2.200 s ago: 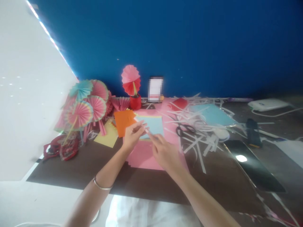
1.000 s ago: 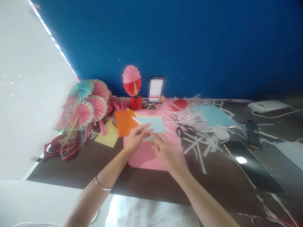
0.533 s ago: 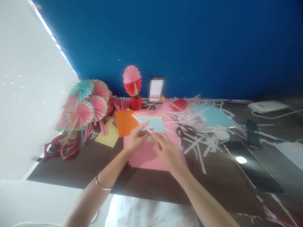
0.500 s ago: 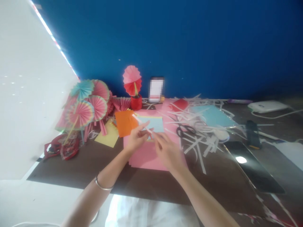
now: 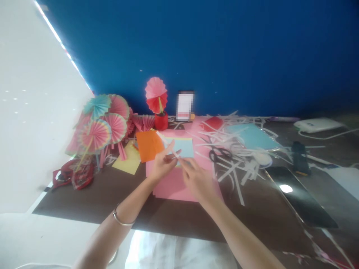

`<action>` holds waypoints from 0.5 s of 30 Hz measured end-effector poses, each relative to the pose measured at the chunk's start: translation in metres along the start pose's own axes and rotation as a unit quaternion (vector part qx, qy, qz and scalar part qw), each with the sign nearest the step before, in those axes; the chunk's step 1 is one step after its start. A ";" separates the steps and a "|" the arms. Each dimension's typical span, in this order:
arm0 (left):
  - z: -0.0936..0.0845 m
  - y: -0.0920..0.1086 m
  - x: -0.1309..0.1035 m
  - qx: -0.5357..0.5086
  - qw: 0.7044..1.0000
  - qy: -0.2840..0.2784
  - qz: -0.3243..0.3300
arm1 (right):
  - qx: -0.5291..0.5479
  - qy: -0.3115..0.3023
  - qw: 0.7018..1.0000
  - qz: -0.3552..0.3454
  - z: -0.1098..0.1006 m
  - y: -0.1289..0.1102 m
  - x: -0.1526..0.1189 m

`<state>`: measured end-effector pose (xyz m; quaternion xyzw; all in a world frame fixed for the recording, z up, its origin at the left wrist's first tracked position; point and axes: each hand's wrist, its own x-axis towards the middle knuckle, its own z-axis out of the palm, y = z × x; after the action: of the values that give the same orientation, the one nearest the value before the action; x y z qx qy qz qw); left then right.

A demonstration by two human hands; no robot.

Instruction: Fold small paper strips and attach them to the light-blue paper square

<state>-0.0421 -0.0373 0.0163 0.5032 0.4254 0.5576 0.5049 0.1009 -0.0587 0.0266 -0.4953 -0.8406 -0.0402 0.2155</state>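
Observation:
Between my two hands a thin white paper strip [image 5: 160, 136] slants up to the left over the papers. My left hand [image 5: 162, 163] pinches it with thumb and forefinger. At its lower end, the fingertips of my right hand [image 5: 195, 175] are closed on the strip. Under the hands lie a light-blue sheet with a yellow edge [image 5: 185, 146] and larger pink sheets [image 5: 179, 188]. An orange paper [image 5: 148, 146] lies just left of my left hand. Black-handled scissors [image 5: 220, 154] rest to the right, partly beneath white strips.
Folded paper fans [image 5: 95, 130] crowd the left side near a yellow paper [image 5: 127, 160]. A pink paper fan flower [image 5: 156, 93] stands in a red pot [image 5: 161, 121]. Many white paper strips [image 5: 238, 164] lie right, by a blue packet [image 5: 252, 136] and a phone [image 5: 301, 198].
Both hands stay nearly in place, with the fingertips shifted slightly down and left along the strip. The strip's upper end has moved a little up and left.

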 end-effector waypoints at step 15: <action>0.000 0.001 -0.002 -0.019 0.999 -0.044 0.014 | -0.029 -0.006 1.000 0.005 0.000 0.000 0.000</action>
<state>-0.0419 -0.0395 0.0173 0.5236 0.3845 0.5501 0.5247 0.1007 -0.0593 0.0267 -0.5057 -0.8380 -0.0603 0.1957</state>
